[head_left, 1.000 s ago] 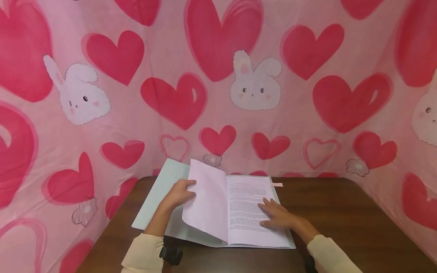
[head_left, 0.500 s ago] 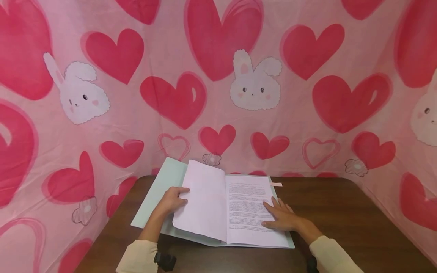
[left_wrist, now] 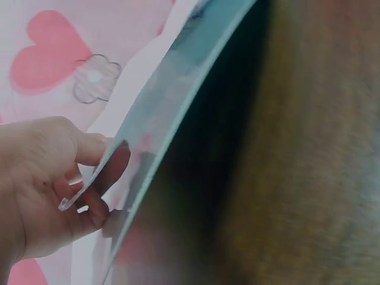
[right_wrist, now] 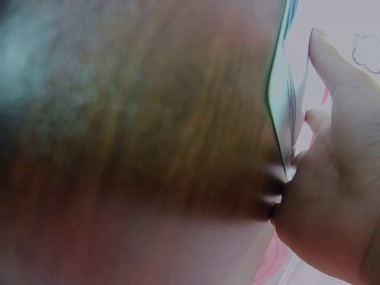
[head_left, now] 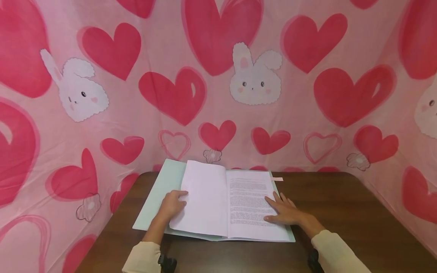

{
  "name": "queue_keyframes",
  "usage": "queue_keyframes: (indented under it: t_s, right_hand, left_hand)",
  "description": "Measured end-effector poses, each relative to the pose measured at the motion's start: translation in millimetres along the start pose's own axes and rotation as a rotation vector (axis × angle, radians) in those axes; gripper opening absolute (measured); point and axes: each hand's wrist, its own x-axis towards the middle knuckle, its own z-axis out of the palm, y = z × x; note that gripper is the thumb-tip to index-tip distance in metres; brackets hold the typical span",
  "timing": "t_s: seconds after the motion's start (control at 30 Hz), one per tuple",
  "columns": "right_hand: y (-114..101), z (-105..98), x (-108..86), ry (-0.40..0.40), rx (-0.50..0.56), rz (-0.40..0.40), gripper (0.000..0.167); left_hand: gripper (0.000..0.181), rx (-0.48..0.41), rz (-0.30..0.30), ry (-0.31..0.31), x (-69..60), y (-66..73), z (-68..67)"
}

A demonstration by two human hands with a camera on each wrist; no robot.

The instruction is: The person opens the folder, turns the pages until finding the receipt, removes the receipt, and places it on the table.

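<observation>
Blank page (head_left: 206,201) over on the left, turn looking mostly done!
The folder (head_left: 157,189) lies spread on the table (head_left: 324,201); the left hand (head_left: 172,204) pinches the page's outer edge, not yet flat or released, while the right hand (head_left: 285,210), fingers spread, rests on the printed page (head_left: 249,185), gripping nothing. Flattening that edge seems all that's left.

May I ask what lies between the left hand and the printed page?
In the head view, a blank-looking sheet lies between the left hand and the printed page.
</observation>
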Motion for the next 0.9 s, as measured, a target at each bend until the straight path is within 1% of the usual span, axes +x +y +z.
queue_keyframes:
  t_s: [0.13, 0.2, 0.3, 0.4, 0.5, 0.6, 0.67, 0.73, 0.8, 0.9]
  right_hand:
    - [0, -2, 1.5, -0.006, 0.005, -0.006, 0.101]
    - [-2, -4, 0.7, -0.013, 0.005, -0.002, 0.101]
    - [-2, -5, 0.5, -0.017, 0.009, -0.003, 0.102]
    - [-3, -5, -0.2, -0.018, 0.014, -0.002, 0.101]
    - [-2, -5, -0.9, -0.013, 0.013, -0.009, 0.100]
    - [-3, -6, -2.5, -0.016, 0.020, -0.010, 0.099]
    - [-3, -6, -3.0, -0.016, 0.025, -0.013, 0.099]
    - [-3, -5, -2.8, -0.014, 0.032, -0.012, 0.099]
    - [-2, -4, -2.4, -0.011, 0.038, -0.016, 0.099]
    - [2, -2, -1.6, -0.015, 0.053, -0.022, 0.098]
  left_hand:
    - [0.036, 0.047, 0.015, 0.025, -6.6, -3.0, 6.4]
    - [0.036, 0.059, 0.009, 0.038, -10.1, -3.5, 10.3]
    - [0.036, 0.071, 0.002, 0.053, -12.3, -6.0, 17.5]
    - [0.036, 0.106, 0.015, 0.066, -14.3, -7.4, 24.3]
    - [0.028, 0.174, 0.070, 0.076, -17.1, -7.4, 29.8]
    - [0.013, 0.270, 0.149, 0.090, -21.2, -7.4, 34.2]
    - [0.007, 0.340, 0.189, 0.107, -23.7, -7.1, 35.7]
    - [0.006, 0.394, 0.205, 0.131, -25.5, -6.3, 36.6]
    - [0.009, 0.437, 0.206, 0.153, -26.1, -5.8, 38.1]
    - [0.012, 0.469, 0.216, 0.163, -27.1, -4.3, 41.2]
